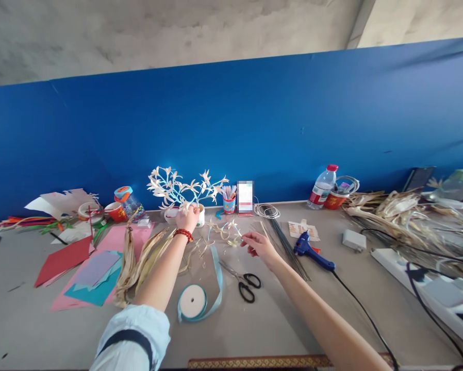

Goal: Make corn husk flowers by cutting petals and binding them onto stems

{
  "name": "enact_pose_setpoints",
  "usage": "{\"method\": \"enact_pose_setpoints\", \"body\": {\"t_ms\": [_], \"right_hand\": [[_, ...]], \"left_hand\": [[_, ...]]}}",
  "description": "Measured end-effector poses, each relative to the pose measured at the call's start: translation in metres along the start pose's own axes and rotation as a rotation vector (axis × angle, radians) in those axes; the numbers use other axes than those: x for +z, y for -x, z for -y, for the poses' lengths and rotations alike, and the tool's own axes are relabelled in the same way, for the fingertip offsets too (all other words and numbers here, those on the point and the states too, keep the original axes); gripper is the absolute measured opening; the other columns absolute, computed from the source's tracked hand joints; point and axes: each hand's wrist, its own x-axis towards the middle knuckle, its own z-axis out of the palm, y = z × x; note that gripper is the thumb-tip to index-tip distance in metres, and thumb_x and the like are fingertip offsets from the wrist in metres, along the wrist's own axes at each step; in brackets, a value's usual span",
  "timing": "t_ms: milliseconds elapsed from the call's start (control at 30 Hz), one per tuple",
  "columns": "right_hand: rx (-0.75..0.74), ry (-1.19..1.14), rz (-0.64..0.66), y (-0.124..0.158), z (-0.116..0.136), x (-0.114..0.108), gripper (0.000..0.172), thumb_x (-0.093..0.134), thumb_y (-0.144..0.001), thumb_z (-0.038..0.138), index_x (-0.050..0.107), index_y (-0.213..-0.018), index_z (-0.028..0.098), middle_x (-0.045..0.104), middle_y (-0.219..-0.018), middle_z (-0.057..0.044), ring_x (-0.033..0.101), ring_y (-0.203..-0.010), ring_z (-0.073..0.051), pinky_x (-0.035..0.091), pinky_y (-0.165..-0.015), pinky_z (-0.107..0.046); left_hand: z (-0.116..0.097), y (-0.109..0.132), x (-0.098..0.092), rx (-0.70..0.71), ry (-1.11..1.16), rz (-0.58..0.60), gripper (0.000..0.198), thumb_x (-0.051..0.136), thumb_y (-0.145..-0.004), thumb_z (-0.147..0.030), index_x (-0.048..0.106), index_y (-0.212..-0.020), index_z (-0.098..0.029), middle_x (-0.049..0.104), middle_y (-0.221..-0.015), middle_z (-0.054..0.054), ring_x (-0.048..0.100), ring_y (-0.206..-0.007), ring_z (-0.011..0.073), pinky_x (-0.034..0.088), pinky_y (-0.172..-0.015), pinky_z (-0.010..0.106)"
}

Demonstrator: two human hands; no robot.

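Note:
An arrangement of cream artificial flowers (171, 185) on pale blue stems rises above a white cup (201, 215) by the blue partition. My left hand (189, 219), with a red bead bracelet at the wrist, is closed around the base of the stems at the cup's rim; its fingertips are partly hidden. Farther right, my right hand (260, 246) pinches the end of a smaller flower spray (224, 231) low over the table. Black-handled scissors (242, 280) lie in front of that spray, beside a roll of light blue ribbon (193, 301) with its tail unwound.
Dried husks (127, 265) and coloured paper (96, 278) cover the left side. Right of my hand lie dark wires (289, 250), a blue glue gun (312, 251) with its cord and a white power strip (425, 293). A bottle (323, 188) and a phone (245, 197) stand behind.

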Motion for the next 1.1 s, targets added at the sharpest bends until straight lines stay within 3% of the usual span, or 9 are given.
{"method": "enact_pose_setpoints", "body": {"t_ms": [133, 333, 567, 800, 1100], "right_hand": [[0.004, -0.010, 0.003, 0.001, -0.001, 0.000, 0.027, 0.072, -0.074, 0.044, 0.066, -0.084, 0.019, 0.074, -0.078, -0.003, 0.053, -0.053, -0.009, 0.038, -0.046, -0.019], [0.025, -0.023, 0.029, 0.007, -0.003, 0.003, 0.028, 0.072, -0.074, 0.046, 0.067, -0.083, 0.020, 0.073, -0.079, -0.003, 0.054, -0.055, -0.010, 0.040, -0.048, -0.020], [0.030, -0.037, 0.030, 0.011, -0.006, 0.006, 0.028, 0.071, -0.075, 0.047, 0.068, -0.081, 0.020, 0.072, -0.078, -0.002, 0.053, -0.054, -0.010, 0.039, -0.049, -0.020], [0.041, -0.052, 0.031, 0.010, -0.010, 0.003, 0.030, 0.072, -0.074, 0.050, 0.068, -0.081, 0.021, 0.073, -0.079, -0.002, 0.052, -0.052, -0.009, 0.036, -0.046, -0.020], [0.000, -0.073, 0.034, 0.011, -0.011, 0.002, 0.034, 0.073, -0.072, 0.051, 0.068, -0.081, 0.019, 0.072, -0.076, -0.003, 0.052, -0.052, -0.010, 0.040, -0.048, -0.021]], "left_hand": [[-0.001, -0.002, 0.001, -0.015, 0.013, -0.066, 0.018, 0.057, -0.083, -0.029, 0.070, -0.073, -0.022, 0.071, -0.072, 0.009, 0.066, -0.076, 0.0269, 0.047, -0.071, 0.036], [0.007, 0.008, -0.003, -0.029, 0.063, -0.217, 0.025, 0.049, -0.091, -0.031, 0.071, -0.093, -0.019, 0.072, -0.082, 0.011, 0.067, -0.083, 0.0270, 0.048, -0.072, 0.035], [0.019, 0.024, -0.004, -0.028, 0.104, -0.337, 0.025, 0.047, -0.093, -0.033, 0.067, -0.093, -0.018, 0.068, -0.081, 0.011, 0.066, -0.085, 0.0261, 0.048, -0.075, 0.036], [0.030, 0.036, -0.019, 0.008, 0.104, -0.323, 0.020, 0.052, -0.092, -0.033, 0.065, -0.096, -0.019, 0.067, -0.078, 0.008, 0.065, -0.075, 0.0227, 0.046, -0.068, 0.032], [0.041, 0.055, -0.057, -0.063, 0.136, -0.294, 0.022, 0.047, -0.094, -0.032, 0.063, -0.100, -0.018, 0.067, -0.080, 0.007, 0.060, -0.065, 0.0186, 0.044, -0.065, 0.031]]}}
